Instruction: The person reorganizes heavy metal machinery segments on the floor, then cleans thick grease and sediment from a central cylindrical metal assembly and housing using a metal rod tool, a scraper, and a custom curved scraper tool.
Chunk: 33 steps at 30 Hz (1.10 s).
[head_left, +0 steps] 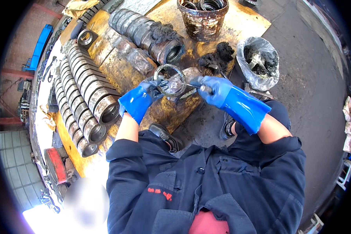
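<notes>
In a blue rubber glove, my left hand [141, 97] grips a greasy metal ring [168, 66] by its left side, fingers curled round the rim. My right hand [218, 90], gloved alike, is closed round a slim hand tool [192, 85] with a thick round handle end; its thin shaft meets the ring's right side. The tool's exact kind cannot be made out. Below the held ring, part of another ring [189, 94] shows over the oily board [175, 113]. Just beyond the hands lies a row of large dirty metal rings [134, 29] with dark fibrous waste [163, 32] on top.
Rows of thick metal rings [91, 84] lie on the left. A grimy bucket [203, 23] of rings stands at the back. Black waste [218, 56] sits beside a plastic-lined container [257, 64] at right. My shoes [165, 137] are near the board's front edge.
</notes>
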Motion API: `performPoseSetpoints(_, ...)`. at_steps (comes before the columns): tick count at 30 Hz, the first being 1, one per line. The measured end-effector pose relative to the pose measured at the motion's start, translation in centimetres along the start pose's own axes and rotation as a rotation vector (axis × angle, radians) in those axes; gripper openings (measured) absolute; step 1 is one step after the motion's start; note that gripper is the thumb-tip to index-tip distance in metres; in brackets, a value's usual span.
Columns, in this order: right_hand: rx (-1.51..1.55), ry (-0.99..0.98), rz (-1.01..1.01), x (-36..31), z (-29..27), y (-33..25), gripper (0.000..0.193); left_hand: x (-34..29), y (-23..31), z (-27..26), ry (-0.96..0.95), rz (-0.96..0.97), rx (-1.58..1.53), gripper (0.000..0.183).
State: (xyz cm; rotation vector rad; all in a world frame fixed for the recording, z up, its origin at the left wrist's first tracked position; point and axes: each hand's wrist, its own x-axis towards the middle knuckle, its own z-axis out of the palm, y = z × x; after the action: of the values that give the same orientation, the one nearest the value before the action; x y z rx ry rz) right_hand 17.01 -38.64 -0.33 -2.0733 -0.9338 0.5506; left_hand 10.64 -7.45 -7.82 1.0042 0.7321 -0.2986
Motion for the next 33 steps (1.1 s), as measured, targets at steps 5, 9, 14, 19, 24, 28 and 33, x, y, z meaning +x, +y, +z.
performPoseSetpoints(5,-0.319,-0.050,-0.169,-1.3,1.0,-0.4,0.055,0.1,0.2,0.0,-0.070,-0.033,-0.024,0.038)
performPoseSetpoints(9,-0.398,0.006,-0.320,-1.4,2.5,-0.7,0.069,0.8,0.2,-0.2,-0.052,-0.073,-0.116,0.044)
performPoseSetpoints(14,-0.396,0.066,-0.279,-0.8,3.0,-0.5,0.069,-0.4,1.2,1.9,-0.099,-0.090,-0.056,0.042)
performPoseSetpoints(19,-0.272,0.066,-0.205,0.5,1.4,-0.4,0.067,-1.7,1.5,1.5,-0.191,-0.023,0.037,0.038)
performPoseSetpoints(24,-0.262,-0.020,-0.126,0.8,0.1,-0.5,0.066,-2.8,1.5,1.9,-0.281,0.175,0.169,0.038)
performPoseSetpoints(28,-0.298,0.019,-0.158,0.6,1.3,-0.1,0.066,-4.0,1.9,3.2,-0.150,0.225,0.248,0.033)
performPoseSetpoints(33,-0.335,-0.034,-0.120,-0.2,2.4,-1.9,0.071,-2.2,0.6,2.4,-0.075,0.343,0.279,0.027)
